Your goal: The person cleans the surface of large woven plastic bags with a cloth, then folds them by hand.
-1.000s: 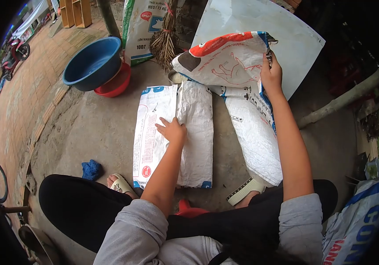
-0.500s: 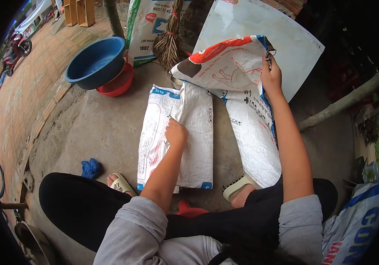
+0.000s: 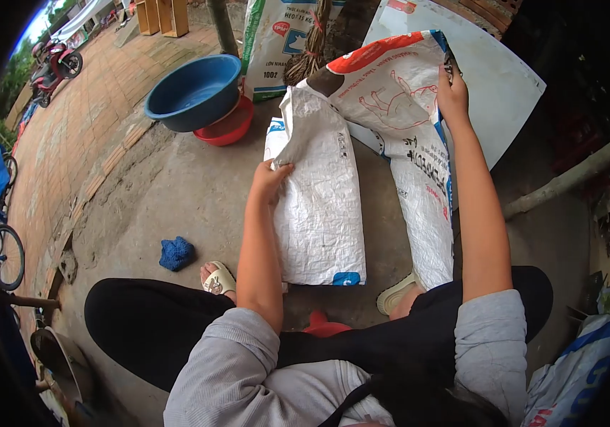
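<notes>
A white woven feed sack (image 3: 319, 206) with a blue corner lies flat on the ground between my feet. My left hand (image 3: 271, 183) has its thumb and fingers closed on that sack's left edge, which is folded up. With fingers closed, my right hand (image 3: 453, 98) holds up the top corner of a printed feed sack (image 3: 390, 82) with a red band and a red animal drawing. Its lower part hangs down toward my right foot, and its left end overlaps the top of the flat sack.
A blue basin (image 3: 194, 92) rests on a red basin (image 3: 228, 127) at the upper left. Behind stand a full-size printed sack (image 3: 276, 50), a straw broom (image 3: 308, 60) and a white board (image 3: 497, 92). A blue cloth bundle (image 3: 177, 253) lies near my left foot.
My left hand has moved to the flat sack's left edge and folded it up, covering the printed face. My right hand still holds the printed sack. The view has shifted left.
</notes>
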The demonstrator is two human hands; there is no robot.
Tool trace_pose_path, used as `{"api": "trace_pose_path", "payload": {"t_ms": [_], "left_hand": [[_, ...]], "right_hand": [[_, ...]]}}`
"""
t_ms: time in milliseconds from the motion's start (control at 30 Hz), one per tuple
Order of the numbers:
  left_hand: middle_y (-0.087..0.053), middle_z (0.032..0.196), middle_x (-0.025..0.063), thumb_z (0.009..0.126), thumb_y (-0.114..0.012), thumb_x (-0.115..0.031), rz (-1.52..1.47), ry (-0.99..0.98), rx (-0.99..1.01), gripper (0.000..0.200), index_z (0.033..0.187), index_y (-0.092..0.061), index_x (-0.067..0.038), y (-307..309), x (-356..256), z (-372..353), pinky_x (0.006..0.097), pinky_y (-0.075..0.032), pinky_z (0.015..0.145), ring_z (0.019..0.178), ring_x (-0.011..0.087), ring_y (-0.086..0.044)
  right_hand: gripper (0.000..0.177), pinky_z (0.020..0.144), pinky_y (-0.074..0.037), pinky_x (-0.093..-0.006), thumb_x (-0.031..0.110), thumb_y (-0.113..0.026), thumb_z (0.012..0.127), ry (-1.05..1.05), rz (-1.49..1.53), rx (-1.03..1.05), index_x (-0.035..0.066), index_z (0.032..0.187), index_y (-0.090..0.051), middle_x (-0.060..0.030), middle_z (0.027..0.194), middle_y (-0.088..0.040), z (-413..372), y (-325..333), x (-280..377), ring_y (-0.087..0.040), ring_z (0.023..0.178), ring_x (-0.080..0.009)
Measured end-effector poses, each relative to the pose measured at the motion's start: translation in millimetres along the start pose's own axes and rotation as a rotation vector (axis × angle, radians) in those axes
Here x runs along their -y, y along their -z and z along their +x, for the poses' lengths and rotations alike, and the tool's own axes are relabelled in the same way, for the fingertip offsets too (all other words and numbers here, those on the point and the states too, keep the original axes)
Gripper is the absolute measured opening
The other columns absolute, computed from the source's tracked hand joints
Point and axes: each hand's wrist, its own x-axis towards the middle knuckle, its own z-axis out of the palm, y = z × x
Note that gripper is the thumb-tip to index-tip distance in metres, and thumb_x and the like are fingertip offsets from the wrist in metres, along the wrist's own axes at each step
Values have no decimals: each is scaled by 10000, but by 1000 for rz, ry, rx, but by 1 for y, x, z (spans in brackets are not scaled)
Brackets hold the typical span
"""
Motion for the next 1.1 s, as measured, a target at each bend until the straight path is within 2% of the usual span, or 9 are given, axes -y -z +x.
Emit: {"api": "trace_pose_path", "payload": {"t_ms": [233,433,667,733,833,900,933,1067,1100], "left_hand": [[-665,827,0,825,-722,-129,30,-390,-305,242,1026,-705,5,123,-163,-54,240,-441,685,734,80,-570],[-702,967,48,834,-758,-245,218,-638,-520,370,1110,-690,-8,204,-307,-82,288,-502,780,867,134,-641],[-699,1030,91,826,-752,-317,726,-619,-469,445,1141,-680,-10,225,-402,-90,317,-513,803,891,175,-663],[-697,1052,92,832,-748,-302,682,-568,-461,442,1155,-676,-9,215,-397,-94,315,-510,821,919,180,-663],[-691,1096,96,858,-726,-241,363,-596,-289,434,1201,-644,13,189,-357,-88,309,-496,882,972,189,-660],[-698,1043,65,840,-746,-240,273,-545,-204,406,1159,-658,-6,174,-329,-60,284,-499,821,915,147,-651],[-697,1026,52,824,-762,-240,240,-483,-135,387,1134,-669,-27,162,-313,-47,272,-490,800,899,125,-640],[-689,941,38,824,-734,-204,238,-330,75,332,1090,-679,-13,89,-233,2,278,-481,714,797,116,-610],[-689,915,40,817,-727,-188,232,-322,99,305,1053,-684,0,61,-214,4,282,-479,703,777,122,-607]], "right_hand": [[398,841,-482,-476,281,-457,958,67,-165,0,116,1305,-564,-255,1028,-667,4,-25,22,-628,985,-431],[481,854,-496,-469,161,-489,885,304,-231,866,230,1359,-530,-184,1103,-657,-132,-148,83,-635,998,-365],[580,809,-548,-461,320,-569,903,479,-145,1265,341,1458,-401,-171,1331,-531,-411,-292,54,-661,949,-379],[627,1147,-268,-525,631,-430,921,289,-64,1514,396,1493,-324,-240,1555,-252,-465,-299,45,-363,1343,-509],[665,1170,-160,-559,602,-549,861,159,-15,1757,296,1444,-454,-224,1572,-220,-442,-248,63,-272,1426,-405],[365,901,-481,-471,294,-620,836,24,166,1511,10,1062,-652,-273,1039,-651,-476,-320,-9,-615,1013,-414],[299,776,-501,-483,207,-579,841,-186,255,1194,0,1046,-643,-250,899,-671,-456,-306,-23,-637,892,-439],[228,911,-468,-460,153,-550,889,-323,-140,270,91,1072,-671,-114,1069,-676,-363,-235,-80,-607,1045,-349],[286,999,-395,-540,185,-554,894,-362,-292,332,126,1158,-648,-115,1205,-629,-346,-213,-101,-525,1197,-360]]}}
